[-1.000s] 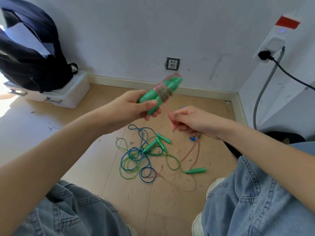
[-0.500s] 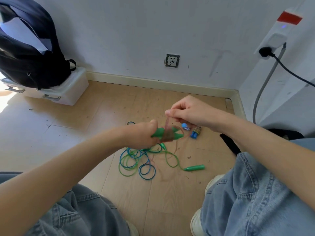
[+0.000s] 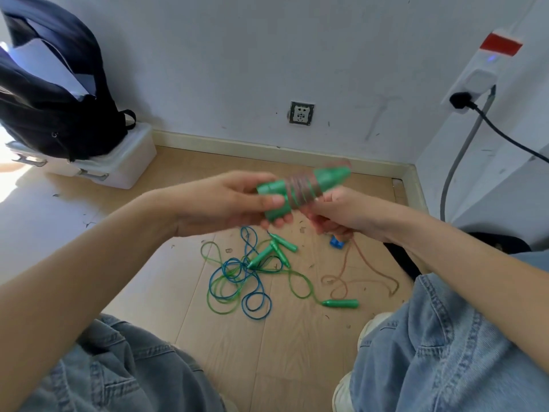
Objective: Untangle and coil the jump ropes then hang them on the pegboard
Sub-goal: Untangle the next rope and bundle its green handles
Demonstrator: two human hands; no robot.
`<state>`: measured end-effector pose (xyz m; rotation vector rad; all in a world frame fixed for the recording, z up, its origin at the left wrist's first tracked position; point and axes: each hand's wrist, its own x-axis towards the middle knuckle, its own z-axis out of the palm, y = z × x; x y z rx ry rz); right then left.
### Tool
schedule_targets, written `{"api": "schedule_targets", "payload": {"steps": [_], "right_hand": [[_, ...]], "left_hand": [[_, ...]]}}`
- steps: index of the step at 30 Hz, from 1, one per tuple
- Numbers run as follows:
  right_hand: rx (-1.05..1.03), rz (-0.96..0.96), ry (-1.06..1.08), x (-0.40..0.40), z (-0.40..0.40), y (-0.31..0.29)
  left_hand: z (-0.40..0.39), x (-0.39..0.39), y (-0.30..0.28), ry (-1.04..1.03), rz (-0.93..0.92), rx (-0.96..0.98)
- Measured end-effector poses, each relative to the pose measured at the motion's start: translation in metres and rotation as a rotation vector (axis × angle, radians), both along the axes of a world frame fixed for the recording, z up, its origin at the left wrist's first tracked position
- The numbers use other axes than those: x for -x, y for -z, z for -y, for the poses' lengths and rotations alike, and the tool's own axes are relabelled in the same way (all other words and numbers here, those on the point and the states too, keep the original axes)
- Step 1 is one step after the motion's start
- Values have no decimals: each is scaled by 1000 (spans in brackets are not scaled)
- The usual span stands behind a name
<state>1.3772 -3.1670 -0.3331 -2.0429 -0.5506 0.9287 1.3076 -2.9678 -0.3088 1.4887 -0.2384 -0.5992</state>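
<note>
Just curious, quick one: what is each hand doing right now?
Left hand: grips the green handles wound with brown rope.
Right hand: fingers curled under the bundle, apparently pinching the brown rope.

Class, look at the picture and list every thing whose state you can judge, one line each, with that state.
Left hand: grips the green handles.
Right hand: fingers curled under the bundle, on the brown rope.
Green handles: held together, brown rope wound round them.
Brown rope: partly wound, tail loose on floor.
Green and blue ropes: tangled on floor.
Backpack: open, resting on the white box.
</note>
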Motion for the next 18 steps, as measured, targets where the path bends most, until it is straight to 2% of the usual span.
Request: {"api": "schedule_targets", "payload": {"steps": [2, 3, 4, 6, 9, 12, 14, 18], "right_hand": [[-33, 30, -1, 3, -3, 0], [-40, 68, -22, 6, -6, 0], [-47, 109, -46, 8, -8, 0], [-66, 188, -103, 12, -11, -3], [-23, 312, -231, 16, -15, -5], [32, 394, -304, 16, -18, -5], [49, 446, -273, 13, -16, -5], [106, 511, -227, 4, -9, -7]], "left_hand": [[-7, -11, 3, -309, -25, 99], [-11, -16, 7, -446, -27, 80], [-13, -20, 11, -544, -25, 12], [-13, -23, 22, -608, -10, -244], [1, -18, 38, -456, 80, -725], [23, -10, 46, -233, 163, -989], [33, -5, 49, -127, 136, -994], [40, 7, 37, 85, 9, -794]]}}
